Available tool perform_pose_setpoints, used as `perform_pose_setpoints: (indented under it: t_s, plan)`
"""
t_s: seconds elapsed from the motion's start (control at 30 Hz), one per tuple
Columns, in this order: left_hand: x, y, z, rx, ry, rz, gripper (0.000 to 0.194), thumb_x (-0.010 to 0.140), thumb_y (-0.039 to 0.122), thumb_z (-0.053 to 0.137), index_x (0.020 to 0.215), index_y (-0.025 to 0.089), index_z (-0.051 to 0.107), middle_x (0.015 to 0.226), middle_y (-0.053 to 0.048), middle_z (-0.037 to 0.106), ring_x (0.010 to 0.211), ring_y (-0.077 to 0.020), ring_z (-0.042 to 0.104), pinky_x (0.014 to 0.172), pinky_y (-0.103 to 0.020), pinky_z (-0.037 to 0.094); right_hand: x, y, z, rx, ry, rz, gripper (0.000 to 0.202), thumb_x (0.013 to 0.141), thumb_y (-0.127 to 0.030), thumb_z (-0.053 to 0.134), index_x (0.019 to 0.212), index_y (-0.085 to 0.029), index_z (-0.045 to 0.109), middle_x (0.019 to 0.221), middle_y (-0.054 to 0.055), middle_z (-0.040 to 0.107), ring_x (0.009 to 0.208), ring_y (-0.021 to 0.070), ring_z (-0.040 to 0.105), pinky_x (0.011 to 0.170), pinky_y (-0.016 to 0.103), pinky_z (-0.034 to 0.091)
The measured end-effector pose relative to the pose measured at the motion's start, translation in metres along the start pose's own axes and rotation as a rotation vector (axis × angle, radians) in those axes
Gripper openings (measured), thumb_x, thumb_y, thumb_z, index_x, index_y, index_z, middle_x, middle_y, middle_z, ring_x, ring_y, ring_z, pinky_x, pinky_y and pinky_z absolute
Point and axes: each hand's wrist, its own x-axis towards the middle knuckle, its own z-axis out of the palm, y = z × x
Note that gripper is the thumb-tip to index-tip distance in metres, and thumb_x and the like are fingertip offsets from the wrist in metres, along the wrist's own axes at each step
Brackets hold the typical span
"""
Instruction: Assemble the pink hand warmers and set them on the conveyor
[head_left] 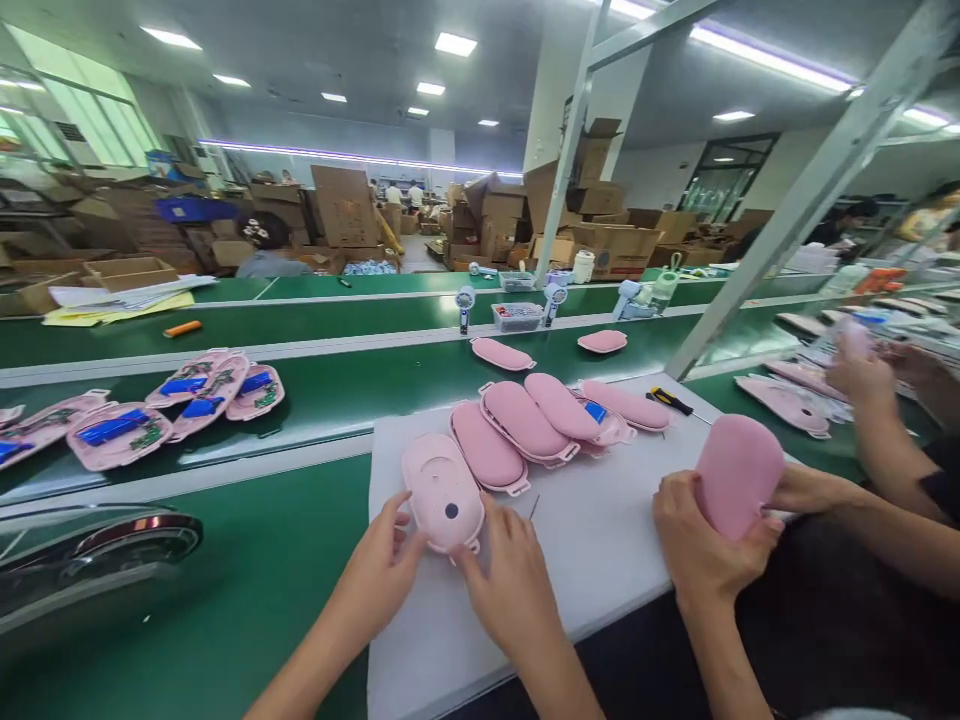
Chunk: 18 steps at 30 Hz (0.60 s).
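A pink oval case with a dark round spot [442, 490] lies on the white work surface [592, 535]. My left hand [382, 560] has its fingers wrapped round the case's left edge. At the lower right edge, my right hand [510, 570] grips the same case between thumb and fingers. Just beyond it, several pink cases overlap in a row, the nearest one [487, 447] close to the held case. A small thin metal piece [534, 507] lies to the right of my right hand.
At the right, a co-worker's hands hold a pink case [739, 475]; another person's hands work farther right. Open pink shells with blue parts [120, 435] sit on the green belt at left. A screwdriver [670, 401] lies near a slanted metal post [787, 215].
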Motion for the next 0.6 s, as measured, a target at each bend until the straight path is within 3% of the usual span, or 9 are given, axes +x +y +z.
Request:
perform_pose_setpoints:
  t_s: [0.13,0.3,0.47,0.6]
  plan:
    - [0.019,0.020,0.004,-0.161,0.017,-0.125,0.071,0.081,0.047,0.047,0.141,0.014,0.026,0.106,-0.012,0.061,0.088,-0.0217,0.062,0.083,-0.035,0.046,0.008,-0.001,0.024,0.047,-0.020,-0.011,0.061,0.078,-0.024,0.057,0.136,-0.015,0.038,0.109,0.016,0.058,0.104,0.0338,0.057,0.086,0.047,0.050]
    - [0.021,0.029,0.002,-0.317,0.024,-0.219,0.079,0.080,0.063,0.046,0.141,0.017,0.026,0.099,-0.009,0.063,0.088,-0.0218,0.063,0.078,-0.033,0.047,0.000,-0.012,0.046,0.213,0.094,-0.164,0.048,0.086,-0.022,0.047,0.132,-0.024,0.036,0.115,0.015,0.049,0.103,0.0303,0.058,0.082,0.045,0.053]
    - [0.014,0.025,-0.016,-0.717,-0.154,-0.321,0.088,0.072,0.065,0.059,0.140,0.028,0.018,0.098,-0.003,0.058,0.086,-0.0195,0.062,0.072,-0.029,0.046,-0.017,-0.029,0.067,0.467,0.175,-0.263,0.039,0.091,-0.024,0.042,0.129,-0.029,0.037,0.117,0.013,0.052,0.108,0.0287,0.057,0.085,0.044,0.052]
    - [0.009,0.008,-0.024,-1.051,-0.106,-0.289,0.083,0.070,0.050,0.067,0.135,0.025,0.022,0.106,-0.006,0.058,0.095,-0.0206,0.059,0.078,-0.029,0.044,-0.020,-0.029,0.077,0.776,0.102,-0.305,0.035,0.090,-0.040,0.052,0.123,-0.030,0.045,0.115,0.010,0.054,0.108,0.0278,0.056,0.090,0.044,0.049]
